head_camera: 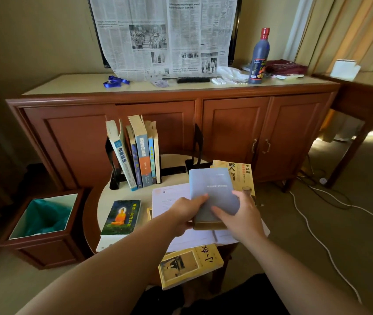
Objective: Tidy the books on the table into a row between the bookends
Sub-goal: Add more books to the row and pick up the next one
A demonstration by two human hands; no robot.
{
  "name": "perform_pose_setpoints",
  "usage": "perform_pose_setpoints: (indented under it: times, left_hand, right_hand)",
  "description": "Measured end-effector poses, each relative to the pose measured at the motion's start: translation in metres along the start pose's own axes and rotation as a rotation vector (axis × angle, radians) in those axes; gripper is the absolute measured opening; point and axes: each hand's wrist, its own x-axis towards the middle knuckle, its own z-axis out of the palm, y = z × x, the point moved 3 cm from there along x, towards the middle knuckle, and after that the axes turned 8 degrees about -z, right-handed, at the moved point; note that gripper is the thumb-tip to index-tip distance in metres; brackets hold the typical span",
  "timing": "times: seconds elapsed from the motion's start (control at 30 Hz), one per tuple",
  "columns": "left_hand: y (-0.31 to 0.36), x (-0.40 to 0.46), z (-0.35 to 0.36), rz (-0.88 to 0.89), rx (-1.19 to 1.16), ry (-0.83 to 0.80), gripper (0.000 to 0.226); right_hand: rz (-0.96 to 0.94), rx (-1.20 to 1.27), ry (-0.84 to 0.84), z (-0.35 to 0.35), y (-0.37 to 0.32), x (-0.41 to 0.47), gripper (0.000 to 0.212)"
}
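A grey-blue book (212,189) is held above the small round table (112,196), my left hand (186,213) gripping its left edge and my right hand (240,214) its right edge. Several books (141,153) stand in a leaning row against the left black bookend (112,164). The right bookend (198,146) stands apart, with a gap between it and the row. Flat on the table lie a green book with an orange figure (119,218), a white open book or papers (169,201), a yellow book (241,176) behind the held one, and another yellow book (190,264) overhanging the near edge.
A wooden sideboard (174,123) stands right behind the table, bearing a dark bottle (259,57), a remote and a newspaper. A wooden bin with a green liner (44,219) sits left of the table. White cables (317,235) run over the carpet at right.
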Motion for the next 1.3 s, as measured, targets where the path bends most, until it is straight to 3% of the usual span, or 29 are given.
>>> perform_pose_setpoints:
  times: [0.13, 0.23, 0.33, 0.43, 0.57, 0.63, 0.73, 0.87, 1.0, 1.1, 1.2, 1.3]
  left_hand:
    - [-0.018, -0.006, -0.023, -0.064, -0.150, 0.056, 0.055]
    - [-0.030, -0.014, -0.060, -0.032, -0.177, 0.110, 0.068]
    - [-0.037, -0.028, -0.103, -0.006, -0.135, 0.217, 0.055]
    - [-0.044, -0.036, -0.149, 0.005, -0.105, 0.339, 0.068]
    - [-0.045, -0.049, -0.197, 0.074, -0.104, 0.485, 0.059]
    - [-0.044, -0.051, -0.217, 0.056, 0.111, 0.588, 0.056]
    - [-0.055, -0.049, -0.232, -0.035, 0.465, 0.625, 0.082]
    - [-0.074, -0.047, -0.232, -0.014, 0.497, 0.616, 0.097]
    - [-0.070, -0.041, -0.234, 0.012, 0.616, 0.717, 0.101]
    - [-0.061, -0.038, -0.224, 0.140, 0.808, 0.800, 0.088]
    - [-0.048, -0.029, -0.197, 0.269, 0.913, 0.720, 0.065]
    - [-0.041, -0.022, -0.166, 0.303, 1.036, 0.713, 0.046]
  right_hand:
    - [-0.035, 0.074, -0.020, 0.019, -0.010, -0.013, 0.063]
    - [-0.076, 0.110, -0.082, 0.045, -0.029, -0.021, 0.062]
    - [-0.112, 0.139, -0.165, 0.077, -0.055, -0.023, 0.063]
    - [-0.137, 0.181, -0.253, 0.112, -0.084, -0.021, 0.065]
    - [-0.192, 0.216, -0.323, 0.154, -0.121, -0.017, 0.067]
    - [-0.229, 0.167, -0.384, 0.176, -0.132, -0.015, 0.070]
    - [-0.308, -0.078, -0.599, 0.208, -0.138, -0.019, 0.075]
    - [-0.456, -0.380, -0.663, 0.221, -0.136, -0.022, 0.075]
    - [-0.441, -0.405, -0.711, 0.209, -0.130, -0.019, 0.073]
    - [-0.407, -0.336, -0.583, 0.180, -0.120, -0.006, 0.069]
    - [-0.403, -0.306, -0.261, 0.129, -0.100, 0.017, 0.056]
    - [-0.350, -0.450, 0.004, 0.072, -0.067, 0.046, 0.045]
